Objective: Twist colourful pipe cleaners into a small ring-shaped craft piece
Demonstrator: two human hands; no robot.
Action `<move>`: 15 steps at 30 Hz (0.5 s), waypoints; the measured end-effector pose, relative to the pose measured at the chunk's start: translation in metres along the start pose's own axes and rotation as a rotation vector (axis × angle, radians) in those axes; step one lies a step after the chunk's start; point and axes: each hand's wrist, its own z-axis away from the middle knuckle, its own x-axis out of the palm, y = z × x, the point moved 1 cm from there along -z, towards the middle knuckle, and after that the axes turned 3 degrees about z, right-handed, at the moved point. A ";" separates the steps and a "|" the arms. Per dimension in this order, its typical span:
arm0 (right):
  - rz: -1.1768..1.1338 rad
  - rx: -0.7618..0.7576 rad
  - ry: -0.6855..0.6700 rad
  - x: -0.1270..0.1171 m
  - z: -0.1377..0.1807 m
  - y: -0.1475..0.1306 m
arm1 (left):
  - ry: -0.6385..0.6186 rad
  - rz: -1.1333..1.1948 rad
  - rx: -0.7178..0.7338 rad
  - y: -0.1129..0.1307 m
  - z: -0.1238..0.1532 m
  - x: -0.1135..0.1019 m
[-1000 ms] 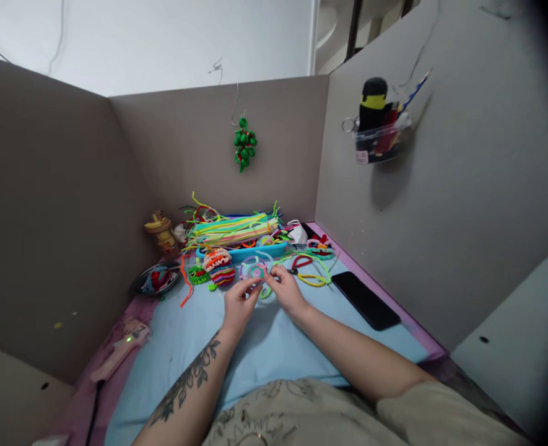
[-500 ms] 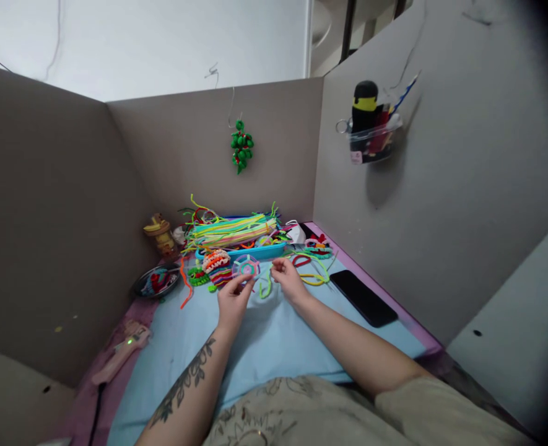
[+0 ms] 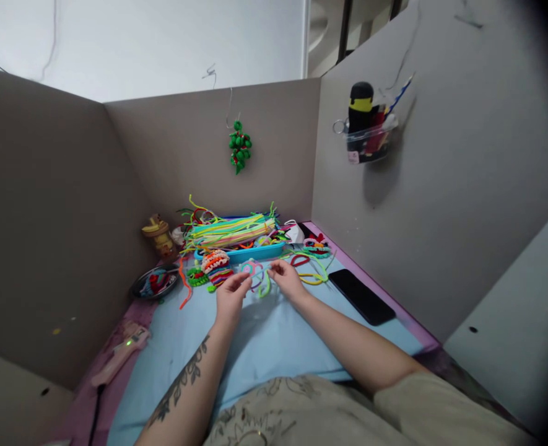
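Note:
A small round wheel of pink, purple and teal pipe cleaners (image 3: 257,282) is tilted at the fingertips of my left hand (image 3: 231,297), which is closed in a pinch on it. Between the two hands runs a pale blue pipe cleaner (image 3: 260,270). My right hand (image 3: 287,280) pinches its far end, thumb and fingertips together. Just below the wheel, a light green pipe cleaner (image 3: 265,288) lies bent on the blue cloth. To the left of the wheel sits a striped, multicoloured pipe-cleaner piece (image 3: 218,275) with an orange and cream top.
Behind the hands, a blue tray (image 3: 250,254) carries a heap of pipe cleaners (image 3: 231,232). A black phone (image 3: 361,297) lies at right. A dark bowl (image 3: 139,285) and a pink glue gun (image 3: 120,359) are at left. Grey partitions (image 3: 274,136) surround the table.
The wheel has turned from facing me to a tilted, partly edge-on position. Both hands stay almost in place, and the view has shifted slightly.

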 end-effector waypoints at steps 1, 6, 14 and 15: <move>0.000 0.004 -0.001 -0.001 0.000 -0.001 | 0.002 -0.005 -0.005 0.000 0.000 0.000; -0.010 -0.023 0.005 -0.003 0.003 -0.008 | 0.056 -0.057 0.003 0.000 -0.004 -0.002; -0.059 -0.085 -0.045 -0.003 0.010 -0.029 | 0.047 -0.100 -0.026 -0.005 -0.009 -0.006; -0.068 -0.089 -0.053 -0.004 0.010 -0.032 | 0.033 -0.108 -0.026 -0.005 -0.008 -0.005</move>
